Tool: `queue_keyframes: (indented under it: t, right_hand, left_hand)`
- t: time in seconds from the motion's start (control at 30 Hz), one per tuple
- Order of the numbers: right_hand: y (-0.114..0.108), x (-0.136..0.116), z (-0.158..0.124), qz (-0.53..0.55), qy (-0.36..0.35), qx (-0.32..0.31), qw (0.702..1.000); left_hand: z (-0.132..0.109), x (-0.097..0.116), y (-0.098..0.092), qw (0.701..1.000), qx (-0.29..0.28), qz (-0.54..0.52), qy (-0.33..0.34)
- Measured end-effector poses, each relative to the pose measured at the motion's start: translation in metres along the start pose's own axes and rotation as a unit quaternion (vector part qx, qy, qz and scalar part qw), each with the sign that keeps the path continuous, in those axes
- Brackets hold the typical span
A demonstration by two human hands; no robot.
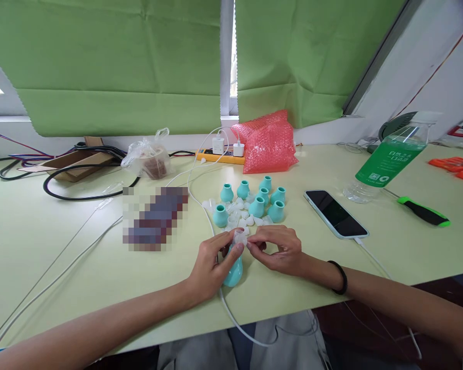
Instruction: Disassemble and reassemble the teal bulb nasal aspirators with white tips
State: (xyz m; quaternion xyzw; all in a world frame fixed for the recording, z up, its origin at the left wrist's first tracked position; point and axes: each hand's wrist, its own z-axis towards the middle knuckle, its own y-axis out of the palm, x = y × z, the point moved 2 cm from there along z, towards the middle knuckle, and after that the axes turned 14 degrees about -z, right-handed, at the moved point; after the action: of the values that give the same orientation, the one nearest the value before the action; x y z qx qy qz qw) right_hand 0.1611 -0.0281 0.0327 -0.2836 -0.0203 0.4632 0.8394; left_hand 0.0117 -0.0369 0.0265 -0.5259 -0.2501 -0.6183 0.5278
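Observation:
My left hand [215,263] is closed around a turquoise bulb-shaped piece [233,273] near the table's front edge. At the top of that piece sits a translucent plastic part [239,237], between my two hands. The fingertips of my right hand [277,250] pinch together at the right edge of this part. Just behind my hands, several turquoise pieces with open necks [257,207] stand upright. Small translucent plastic caps [237,214] lie loose in a heap among them. How the translucent part joins the bulb is partly hidden by my fingers.
A phone [336,214] on a charging cable and a screwdriver [423,211] lie to the right, near a tilted bottle [389,159]. Behind are red bubble wrap [270,144] and a power strip [220,156]. A white cable [212,221] runs beneath my left hand; a blurred dark object [156,218] lies left.

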Motion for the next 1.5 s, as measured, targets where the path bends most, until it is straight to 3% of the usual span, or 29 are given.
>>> queue_keyframes:
  t: [0.4, 0.6, 0.8, 1.07, 1.33, 1.5]
  right_hand:
    - [-0.0002, -0.0007, 0.0005, -0.005, -0.011, -0.01, 1.0]
    - [0.0002, -0.0035, -0.0033, 0.001, -0.045, -0.031, 0.999]
    - [0.0014, 0.0038, -0.0041, 0.017, -0.011, 0.018, 1.0]
    - [0.0032, 0.0038, -0.002, 0.048, -0.061, 0.029, 0.997]
    - [0.0024, 0.0012, -0.0018, 0.082, 0.02, -0.054, 0.995]
    - [0.002, 0.0039, -0.0024, 0.094, 0.032, -0.031, 0.995]
  left_hand:
    - [-0.0029, -0.0025, 0.0017, 1.0, 0.008, -0.005, -0.012]
    - [0.0004, -0.0061, 0.0, 0.994, 0.039, -0.083, -0.066]
    - [0.0002, -0.0059, 0.0, 0.99, 0.021, -0.123, -0.067]
    - [0.0003, -0.0059, -0.0018, 0.992, 0.012, -0.116, -0.052]
    - [0.0014, -0.0045, 0.0001, 0.993, -0.005, -0.115, -0.04]
    - [0.0001, -0.0039, -0.0002, 0.991, -0.001, -0.124, -0.043]
